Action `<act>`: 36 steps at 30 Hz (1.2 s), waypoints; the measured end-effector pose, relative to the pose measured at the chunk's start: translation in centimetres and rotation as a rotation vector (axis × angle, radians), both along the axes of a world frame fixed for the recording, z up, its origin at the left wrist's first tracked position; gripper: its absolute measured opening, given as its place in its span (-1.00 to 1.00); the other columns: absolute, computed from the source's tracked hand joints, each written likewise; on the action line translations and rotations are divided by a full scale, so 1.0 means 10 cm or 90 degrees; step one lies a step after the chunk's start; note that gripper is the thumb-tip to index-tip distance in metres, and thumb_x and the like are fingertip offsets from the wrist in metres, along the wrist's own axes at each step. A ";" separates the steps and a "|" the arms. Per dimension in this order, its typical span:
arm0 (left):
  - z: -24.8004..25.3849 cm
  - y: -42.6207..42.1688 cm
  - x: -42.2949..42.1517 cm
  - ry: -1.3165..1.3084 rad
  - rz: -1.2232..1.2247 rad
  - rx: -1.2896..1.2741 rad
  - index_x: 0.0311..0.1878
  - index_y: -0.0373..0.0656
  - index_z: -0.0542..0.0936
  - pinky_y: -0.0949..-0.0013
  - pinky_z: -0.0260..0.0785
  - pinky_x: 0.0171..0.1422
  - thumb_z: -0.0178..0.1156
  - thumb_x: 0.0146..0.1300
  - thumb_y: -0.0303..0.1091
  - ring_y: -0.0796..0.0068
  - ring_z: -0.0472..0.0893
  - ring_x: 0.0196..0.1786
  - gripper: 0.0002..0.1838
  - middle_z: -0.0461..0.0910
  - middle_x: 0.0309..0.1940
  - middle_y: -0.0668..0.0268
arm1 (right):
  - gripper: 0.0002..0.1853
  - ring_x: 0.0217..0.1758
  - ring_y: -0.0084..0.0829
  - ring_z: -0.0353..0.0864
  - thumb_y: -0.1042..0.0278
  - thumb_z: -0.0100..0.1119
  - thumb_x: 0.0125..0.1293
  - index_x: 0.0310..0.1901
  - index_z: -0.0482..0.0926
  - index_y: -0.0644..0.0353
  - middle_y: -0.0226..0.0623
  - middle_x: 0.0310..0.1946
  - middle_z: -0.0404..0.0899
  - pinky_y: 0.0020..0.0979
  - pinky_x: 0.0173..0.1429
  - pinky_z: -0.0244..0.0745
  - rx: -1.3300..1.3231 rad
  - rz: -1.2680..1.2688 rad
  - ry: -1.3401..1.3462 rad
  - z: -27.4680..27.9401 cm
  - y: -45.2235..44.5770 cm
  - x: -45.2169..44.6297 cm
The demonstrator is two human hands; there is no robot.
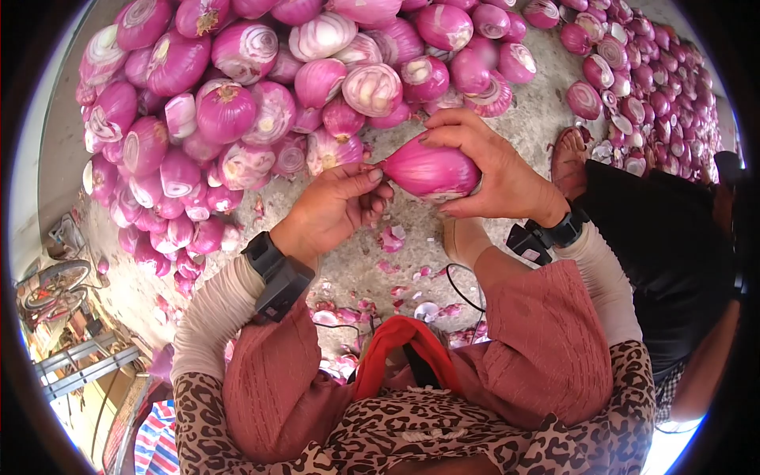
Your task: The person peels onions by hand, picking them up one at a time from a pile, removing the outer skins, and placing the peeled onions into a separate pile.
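Observation:
A whole red onion (434, 168) lies on its side in the air between my hands, its pointed tip toward the left. My right hand (492, 168) wraps round its broad right end, thumb below and fingers above. With thumb and forefinger, my left hand (339, 207) pinches the dry tip of the same onion; its other fingers are curled. Beyond my hands a large heap of red onions (319, 83) spreads over the floor, many with cut faces showing pale rings. No blade can be made out in either hand.
Peel scraps (392, 237) litter the concrete floor (356, 277) below my hands. A second onion heap (657, 87) lies at the upper right, by a person's foot (568, 162) and dark-clothed leg. A bicycle wheel (59, 285) and a metal ladder (87, 368) are at the left.

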State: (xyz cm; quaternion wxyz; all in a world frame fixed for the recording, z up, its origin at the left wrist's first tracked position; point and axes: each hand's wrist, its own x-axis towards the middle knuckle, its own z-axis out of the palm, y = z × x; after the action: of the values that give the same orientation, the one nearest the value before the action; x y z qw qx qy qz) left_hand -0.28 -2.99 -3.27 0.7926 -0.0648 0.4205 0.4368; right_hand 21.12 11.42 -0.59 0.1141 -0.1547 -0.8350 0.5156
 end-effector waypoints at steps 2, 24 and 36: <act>-0.05 0.00 -0.03 -0.024 0.020 0.007 -0.17 -0.19 0.53 0.51 0.38 -0.31 0.13 0.29 -0.41 0.50 0.55 -0.35 -0.90 0.59 -0.37 0.26 | -0.21 0.22 -0.14 0.32 0.45 0.48 -0.30 0.12 0.38 0.11 -0.15 0.15 0.27 -0.25 0.27 0.28 0.017 0.007 0.012 0.01 -0.01 -0.04; -0.01 0.01 -0.17 0.043 0.097 0.000 -0.25 -0.21 0.51 0.49 0.18 -0.44 0.09 0.23 -0.49 0.55 0.37 -0.47 -0.95 0.46 -0.48 0.33 | -0.51 0.20 -0.08 0.29 0.33 0.31 -0.12 -0.04 0.53 -0.12 -0.22 0.11 0.34 -0.13 0.15 0.30 0.350 0.043 0.076 -0.07 -0.19 -0.21; -0.05 0.02 -0.22 0.158 0.022 0.020 -0.30 -0.22 0.49 0.56 0.13 -0.52 0.06 0.15 -0.54 0.64 0.37 -0.50 -0.94 0.43 -0.52 0.40 | -0.66 0.17 -0.15 0.32 0.31 0.23 -0.06 -0.14 0.57 -0.14 -0.31 0.05 0.38 -0.20 0.13 0.29 0.386 0.010 0.118 -0.12 -0.29 -0.23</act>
State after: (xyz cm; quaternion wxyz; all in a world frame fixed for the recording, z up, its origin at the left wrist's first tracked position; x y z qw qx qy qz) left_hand -2.49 -2.84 -3.75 0.7278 -0.0051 0.5069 0.4620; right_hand 18.79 8.54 -1.79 0.2267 -0.0595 -0.9378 0.2560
